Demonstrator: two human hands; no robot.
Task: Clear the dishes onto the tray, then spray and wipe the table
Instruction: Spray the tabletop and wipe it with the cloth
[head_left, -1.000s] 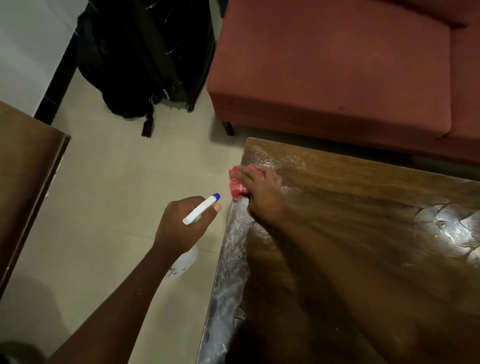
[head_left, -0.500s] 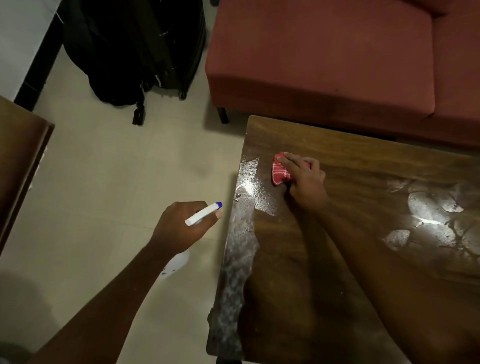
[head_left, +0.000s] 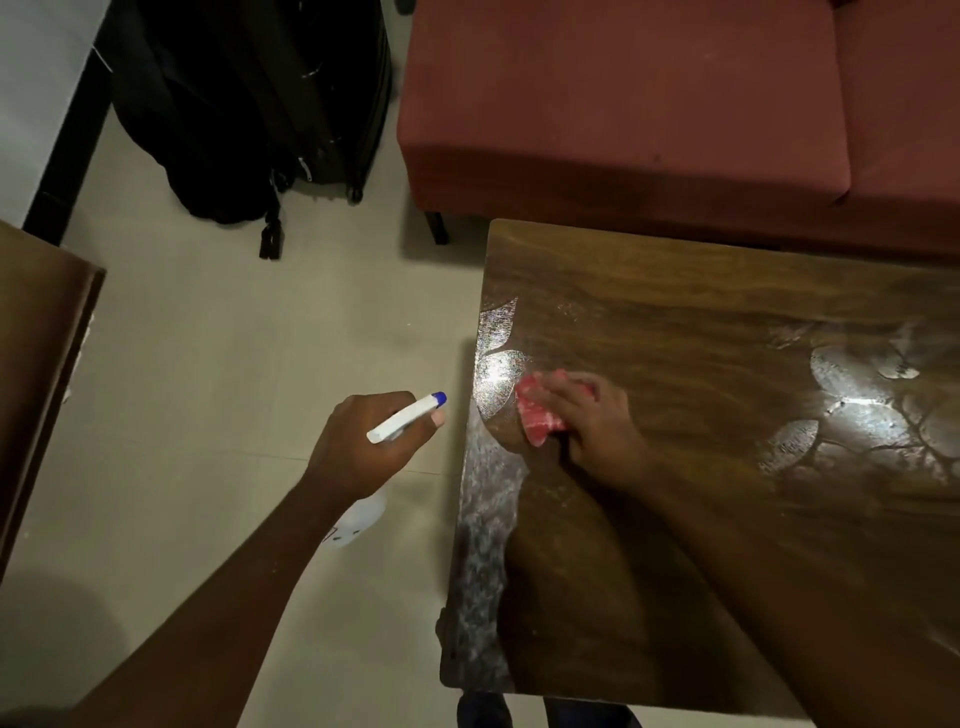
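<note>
My right hand (head_left: 597, 431) presses a red checked cloth (head_left: 537, 418) flat on the dark wooden table (head_left: 675, 545), close to its left edge. Wet foamy streaks run down that left edge, and shiny wet patches show at the right. My left hand (head_left: 363, 447) hangs over the floor just left of the table, gripping a white spray bottle (head_left: 402, 418) with a blue nozzle that points toward the table. The bottle's body shows below my wrist. No dishes or tray are in view.
A red sofa (head_left: 649, 104) stands right behind the table's far edge. A black backpack and suitcase (head_left: 244, 114) sit on the pale tiled floor (head_left: 234, 364) at the top left. Another brown wooden surface (head_left: 41, 364) juts in from the left.
My right hand has slid the cloth from the table's far left corner toward me along the left side, leaving wiped arcs. The left hand and bottle have barely moved.
</note>
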